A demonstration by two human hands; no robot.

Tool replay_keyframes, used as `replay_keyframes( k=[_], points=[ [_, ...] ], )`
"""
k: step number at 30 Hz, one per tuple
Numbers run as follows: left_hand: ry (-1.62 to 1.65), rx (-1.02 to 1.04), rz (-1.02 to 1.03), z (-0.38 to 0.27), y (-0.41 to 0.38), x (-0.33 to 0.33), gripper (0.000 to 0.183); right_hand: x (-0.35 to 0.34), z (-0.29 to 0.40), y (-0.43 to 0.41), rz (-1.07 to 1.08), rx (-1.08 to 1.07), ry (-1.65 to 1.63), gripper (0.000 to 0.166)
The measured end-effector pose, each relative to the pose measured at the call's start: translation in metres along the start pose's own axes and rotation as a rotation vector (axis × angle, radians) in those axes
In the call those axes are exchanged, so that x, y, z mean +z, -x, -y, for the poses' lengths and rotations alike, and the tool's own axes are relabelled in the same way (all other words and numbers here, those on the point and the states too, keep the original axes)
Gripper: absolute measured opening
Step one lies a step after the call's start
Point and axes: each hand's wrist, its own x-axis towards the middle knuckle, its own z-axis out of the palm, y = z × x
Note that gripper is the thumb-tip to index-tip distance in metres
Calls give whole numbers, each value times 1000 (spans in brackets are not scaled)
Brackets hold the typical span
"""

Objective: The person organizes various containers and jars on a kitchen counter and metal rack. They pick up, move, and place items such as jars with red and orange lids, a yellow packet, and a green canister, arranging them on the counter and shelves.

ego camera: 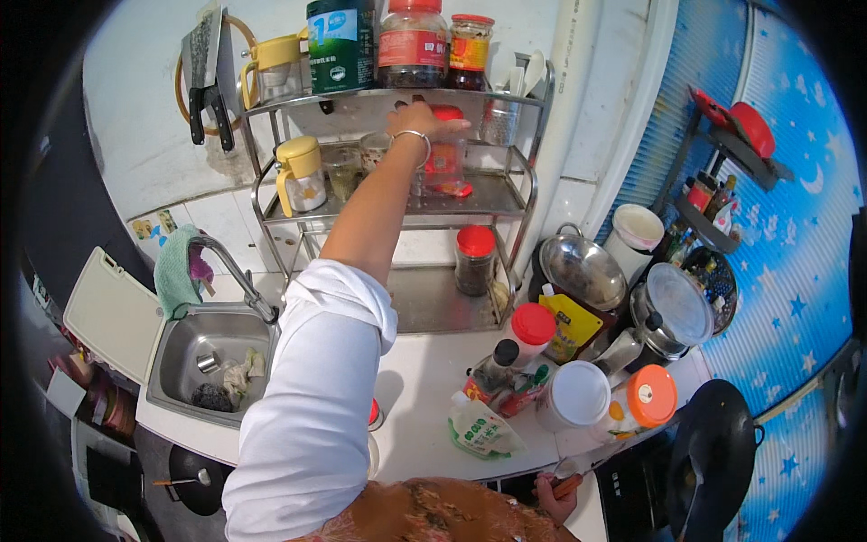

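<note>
My left hand (pixel 425 124) reaches up to the middle level of a metal rack (pixel 406 325), thumb and fingers apart, in front of a clear jar with a red lid (pixel 443 152). Whether its fingertips touch the jar is unclear. Left of it stand a small printed container (pixel 374 150), a glass cup (pixel 343 176) and a yellow-lidded pitcher (pixel 302 177). Low at the counter's front edge, my right hand (pixel 557 500) is closed around a small brown-handled utensil (pixel 567 484), partly hidden by the hand and apron.
The rack's top holds a green canister (pixel 341 47) and jars; a red-lidded jar (pixel 475 261) stands below. A sink (pixel 210 359) is at left. Bottles, tubs and a milky pouch (pixel 482 428) crowd the counter's right side, beside pots and a black wok (pixel 711 454). Knives (pixel 208 81) hang upper left.
</note>
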Motion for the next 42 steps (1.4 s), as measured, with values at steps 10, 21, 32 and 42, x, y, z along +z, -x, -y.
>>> replay_keyframes(
  k=[10, 21, 32, 42],
  points=[
    [334, 328, -277, 26, 27, 4, 92, 15, 7, -8, 20, 5, -55, 27],
    [911, 87, 54, 109, 211, -103, 91, 25, 23, -26, -83, -13, -18, 35],
    [693, -259, -266, 205, 338, -173, 89, 30, 51, -29, -105, -272, -25, 16],
    [-129, -404, -341, 301, 410, -161, 82, 25, 52, -22, -154, -297, 41, 20]
  ],
)
